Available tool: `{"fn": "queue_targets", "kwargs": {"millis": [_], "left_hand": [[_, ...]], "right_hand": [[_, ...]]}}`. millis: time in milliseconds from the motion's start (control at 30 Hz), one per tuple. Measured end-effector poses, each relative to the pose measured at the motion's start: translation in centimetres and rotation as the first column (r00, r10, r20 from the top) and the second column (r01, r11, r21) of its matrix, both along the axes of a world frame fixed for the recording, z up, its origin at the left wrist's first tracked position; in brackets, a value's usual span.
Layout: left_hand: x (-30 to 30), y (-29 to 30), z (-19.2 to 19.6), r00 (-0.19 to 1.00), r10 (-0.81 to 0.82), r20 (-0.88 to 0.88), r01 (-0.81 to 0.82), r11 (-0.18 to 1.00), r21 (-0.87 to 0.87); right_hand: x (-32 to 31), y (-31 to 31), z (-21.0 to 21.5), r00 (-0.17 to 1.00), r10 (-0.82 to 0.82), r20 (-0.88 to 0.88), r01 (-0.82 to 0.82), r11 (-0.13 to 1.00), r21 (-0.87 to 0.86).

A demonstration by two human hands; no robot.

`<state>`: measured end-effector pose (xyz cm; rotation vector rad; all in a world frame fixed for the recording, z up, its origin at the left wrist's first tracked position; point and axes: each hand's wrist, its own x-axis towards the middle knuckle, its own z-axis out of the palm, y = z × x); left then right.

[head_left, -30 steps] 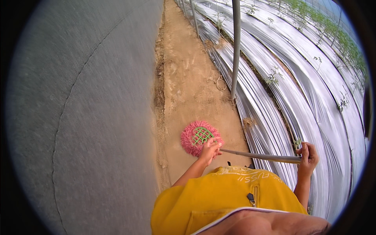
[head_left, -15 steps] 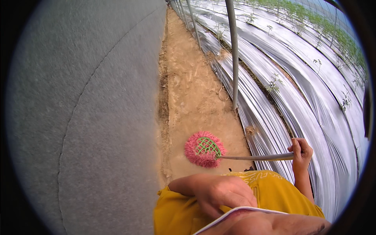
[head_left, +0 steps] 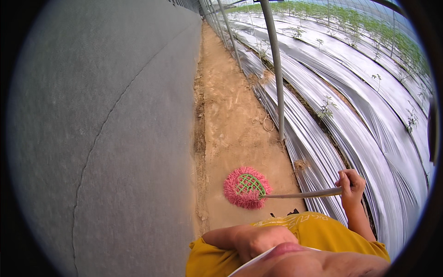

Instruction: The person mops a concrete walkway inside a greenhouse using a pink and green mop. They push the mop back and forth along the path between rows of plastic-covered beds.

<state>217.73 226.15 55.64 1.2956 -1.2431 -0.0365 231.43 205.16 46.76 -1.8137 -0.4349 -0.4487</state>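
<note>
My right hand [head_left: 351, 183] is closed around the end of a pale handle at the right. The handle runs left to a mop [head_left: 247, 188] with a shaggy pink head and a green lattice backing, which shows over the sandy path in front of me. Whether its head touches the ground, I cannot tell. My left hand [head_left: 264, 239] is curled against my chest, over the yellow shirt [head_left: 323, 228] and close to its white collar. Its fingertips are hidden, and so is anything they may hold.
On the left rises a long grey sheet [head_left: 134, 147] with a creased line. The dirt path [head_left: 230, 115] runs ahead. Along its right edge stand metal posts [head_left: 278, 78] with loose cord [head_left: 268, 123]. Beyond lie beds under silvery plastic film [head_left: 360, 111] with young plants [head_left: 326, 107].
The view has shifted slightly, so the mop and path sit lower and farther right. My left hand's fingers are more hidden now. My right hand keeps its hold on the mop handle.
</note>
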Motion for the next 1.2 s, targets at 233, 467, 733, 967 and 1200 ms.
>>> {"fn": "queue_targets", "kwargs": {"millis": [233,467,733,967,1200], "left_hand": [[8.7,3.3,-19.2,0.481,0.379,-0.791,-0.564,0.824,0.052],[10.6,-5.2,-43.7,-0.638,-0.151,-0.755,-0.549,0.777,0.308],[15.5,-15.8,-49.6,-0.577,-0.497,-0.648,-0.782,0.566,0.262],[18.1,-17.4,-44.5,-0.462,-0.702,-0.541,-0.874,0.464,0.145],[16.1,-1.1,-55.0,-0.479,-0.634,-0.608,-0.875,0.404,0.268]], "right_hand": [[-0.9,-3.6,-1.4,0.992,-0.021,-0.122,-0.01,0.97,-0.243],[-1.1,-9.8,-0.6,0.903,-0.116,-0.413,-0.161,0.801,-0.577],[-1.5,-13.4,-2.4,0.87,-0.11,-0.48,-0.439,0.27,-0.857],[3.5,-11.8,4.2,0.923,-0.062,-0.38,-0.347,0.289,-0.892],[5.4,2.6,-5.5,0.858,0.118,-0.499,-0.513,0.162,-0.843]]}}
